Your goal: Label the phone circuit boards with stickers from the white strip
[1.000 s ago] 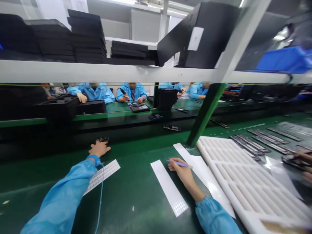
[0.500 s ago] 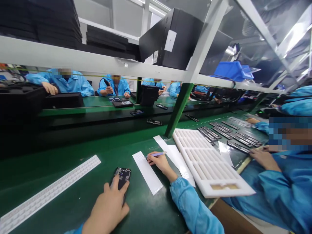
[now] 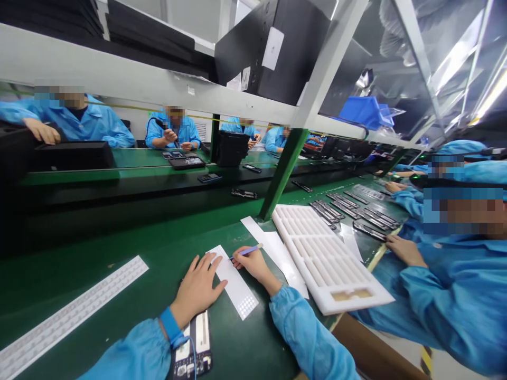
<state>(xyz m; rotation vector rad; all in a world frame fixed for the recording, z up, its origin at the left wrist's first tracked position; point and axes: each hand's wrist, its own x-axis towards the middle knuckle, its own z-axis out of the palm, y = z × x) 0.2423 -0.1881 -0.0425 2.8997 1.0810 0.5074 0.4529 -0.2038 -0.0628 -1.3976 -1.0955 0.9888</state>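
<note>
My left hand (image 3: 197, 287) lies flat with fingers spread on the near end of a white strip (image 3: 234, 283) on the green table (image 3: 130, 248). Beside it my right hand (image 3: 250, 263) pinches thin purple tweezers (image 3: 249, 250), whose tip points at the strip's far end. A dark phone board (image 3: 195, 349) lies face up under my left wrist, near the table's front edge.
A white foam tray (image 3: 325, 257) with slots sits to the right, white sheets (image 3: 273, 248) between it and the strip. A long white strip (image 3: 67, 316) lies at left. A co-worker in blue sits at right with dark parts (image 3: 348, 208). More workers sit across the black conveyor (image 3: 119, 195).
My left hand let go of the phone board, which now lies near the front edge, and moved onto the white strip. The view turned further right.
</note>
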